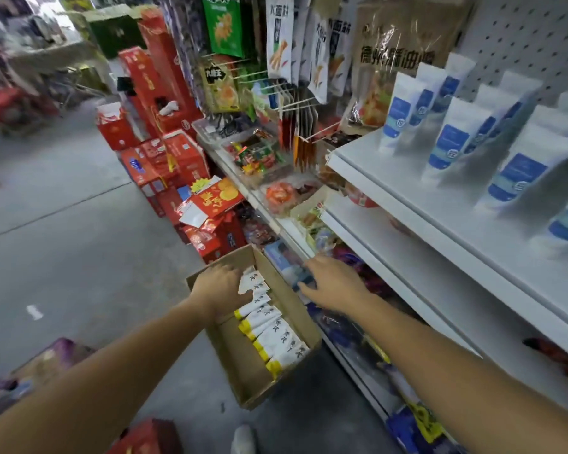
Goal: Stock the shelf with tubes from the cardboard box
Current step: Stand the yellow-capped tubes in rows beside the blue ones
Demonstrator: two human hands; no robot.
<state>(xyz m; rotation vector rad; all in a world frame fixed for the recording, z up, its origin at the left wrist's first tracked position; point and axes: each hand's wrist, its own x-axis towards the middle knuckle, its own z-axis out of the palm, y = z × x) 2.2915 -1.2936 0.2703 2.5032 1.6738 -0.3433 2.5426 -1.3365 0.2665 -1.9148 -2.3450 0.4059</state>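
Head view: left hand (222, 285) reaches into the open brown cardboard box (289, 299) at lower centre, fingers curled over its row of white, yellow-capped tubes (276, 339), grip not discernible. Right hand (336, 283) hovers just beside, fingers loosely spread, empty. White-and-blue tubes (453, 139) stand on the white metal shelf (391, 178), upper right; stocking judged partway, a row left.

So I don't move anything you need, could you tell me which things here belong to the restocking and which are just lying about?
Job: cardboard box, left hand reaching in; yellow-capped tubes inside; white shelf; blue-and-white tubes standing on it.
Lying about: red cartons; hanging snack packets; purple box.
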